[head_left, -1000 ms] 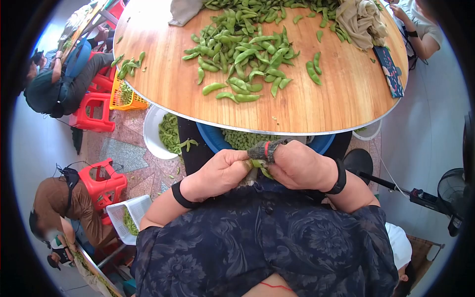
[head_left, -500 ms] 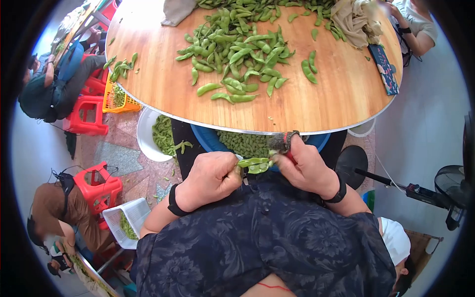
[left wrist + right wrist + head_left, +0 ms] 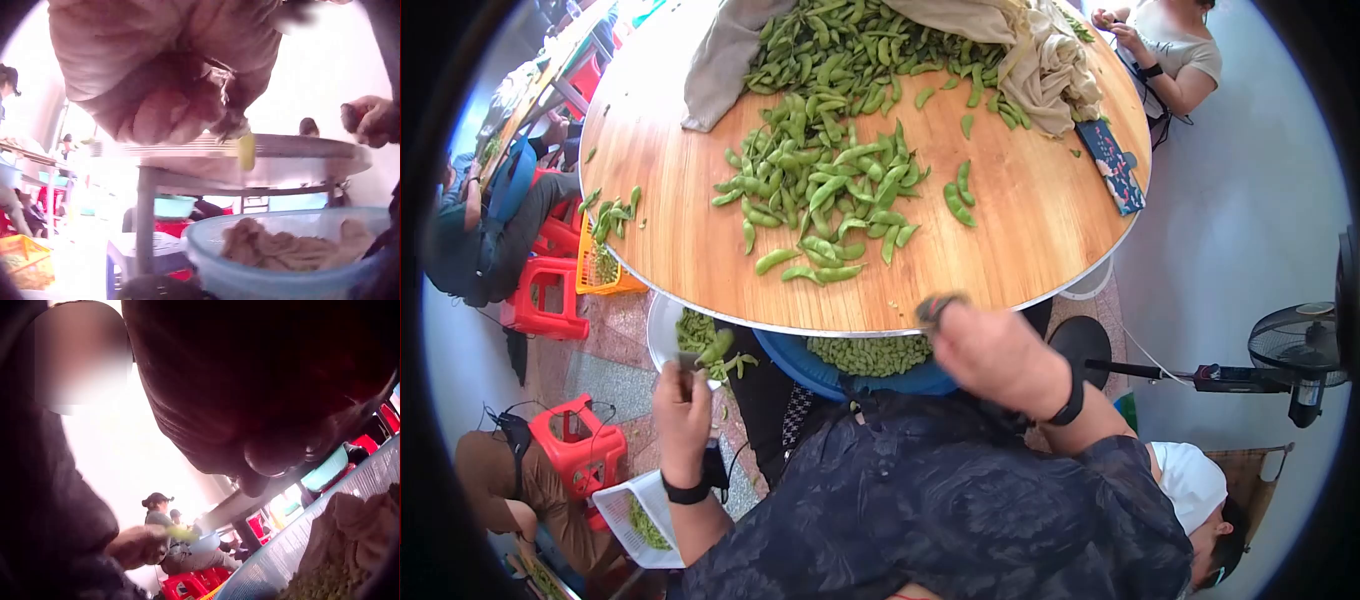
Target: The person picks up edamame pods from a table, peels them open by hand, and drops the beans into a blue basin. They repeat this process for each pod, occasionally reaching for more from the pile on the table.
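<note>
My left hand (image 3: 682, 415) is out over the white bucket (image 3: 662, 325). Its thumb and fingers pinch a green soybean pod (image 3: 718, 347), which also shows in the right wrist view as a blurred pod (image 3: 181, 533). My right hand (image 3: 1005, 362) is in front of the table's near edge, fingers curled, with a dark cover (image 3: 940, 308) on one digit. No bean or pod shows in it. Shelled beans (image 3: 870, 355) fill part of the blue basin (image 3: 785, 365) between my knees. A heap of soybean pods (image 3: 820, 185) lies on the round wooden table (image 3: 1010, 255).
Beige cloth (image 3: 1050, 85) and a dark patterned case (image 3: 1110, 168) lie on the table. A black fan (image 3: 1295, 345) stands at the right. On the left are red stools (image 3: 580, 445), a yellow crate (image 3: 595, 265) and a white basket (image 3: 640, 525). Other people sit around.
The hands have parted from an opened pod between them. My left hand has swung left to the bucket with a pod; my right has moved slightly up. The view has shifted toward the table.
</note>
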A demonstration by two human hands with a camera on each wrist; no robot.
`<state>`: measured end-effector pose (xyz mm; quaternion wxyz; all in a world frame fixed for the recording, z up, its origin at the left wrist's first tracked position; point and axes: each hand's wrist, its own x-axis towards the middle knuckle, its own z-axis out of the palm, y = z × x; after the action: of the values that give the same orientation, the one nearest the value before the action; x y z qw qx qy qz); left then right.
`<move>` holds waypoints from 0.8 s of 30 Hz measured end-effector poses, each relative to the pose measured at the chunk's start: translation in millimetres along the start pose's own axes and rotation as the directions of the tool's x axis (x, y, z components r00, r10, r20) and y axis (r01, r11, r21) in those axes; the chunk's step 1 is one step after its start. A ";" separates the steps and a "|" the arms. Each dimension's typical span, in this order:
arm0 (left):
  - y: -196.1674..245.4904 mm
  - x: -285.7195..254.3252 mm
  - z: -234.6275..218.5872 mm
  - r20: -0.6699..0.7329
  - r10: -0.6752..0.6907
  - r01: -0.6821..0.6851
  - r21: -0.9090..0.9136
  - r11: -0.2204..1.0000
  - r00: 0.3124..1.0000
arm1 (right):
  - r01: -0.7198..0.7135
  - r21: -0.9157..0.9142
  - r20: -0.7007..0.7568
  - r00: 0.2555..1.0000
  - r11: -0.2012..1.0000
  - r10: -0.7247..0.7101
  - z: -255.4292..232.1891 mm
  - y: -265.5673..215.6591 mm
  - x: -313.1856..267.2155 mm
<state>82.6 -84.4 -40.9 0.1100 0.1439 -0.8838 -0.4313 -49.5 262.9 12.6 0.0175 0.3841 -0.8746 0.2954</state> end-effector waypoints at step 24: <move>123.0 23.8 98.8 0.655 0.212 0.469 -0.696 0.543 0.726 | 0.076 0.236 -0.204 0.979 0.969 -0.027 21.4 -36.7 12.0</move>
<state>9.2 51.7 -1.2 -0.1985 -0.0215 -0.5326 -0.8225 -28.7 224.1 16.5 0.0654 0.3744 -0.8155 0.4364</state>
